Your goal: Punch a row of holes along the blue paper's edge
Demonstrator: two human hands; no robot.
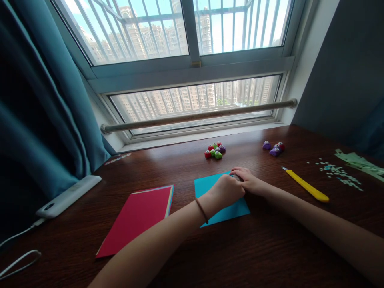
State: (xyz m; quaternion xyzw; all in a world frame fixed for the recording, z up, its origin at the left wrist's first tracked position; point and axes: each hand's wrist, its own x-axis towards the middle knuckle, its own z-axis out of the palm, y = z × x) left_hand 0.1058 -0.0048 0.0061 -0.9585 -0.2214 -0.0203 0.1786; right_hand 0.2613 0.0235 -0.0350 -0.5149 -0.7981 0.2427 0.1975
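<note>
Left hand (227,190): fist-like, knuckles up, resting on blue sheet (220,200); grip on anything cannot be told. Right hand (246,179): fingers flat, released, pressing the sheet's far right corner. Sheet: flat on desk (264,248), mid-front. Red stack (138,214): left, apart. Yellow knife (305,185): right, near the forearm. Punches (215,150): beyond, toward the window. Near desk edge open.

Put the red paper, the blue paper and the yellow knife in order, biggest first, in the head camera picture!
1. Red paper stack, though it lies nearer the camera.
2. Blue paper, partly hidden under both hands.
3. Yellow knife, clearly smallest.
</note>
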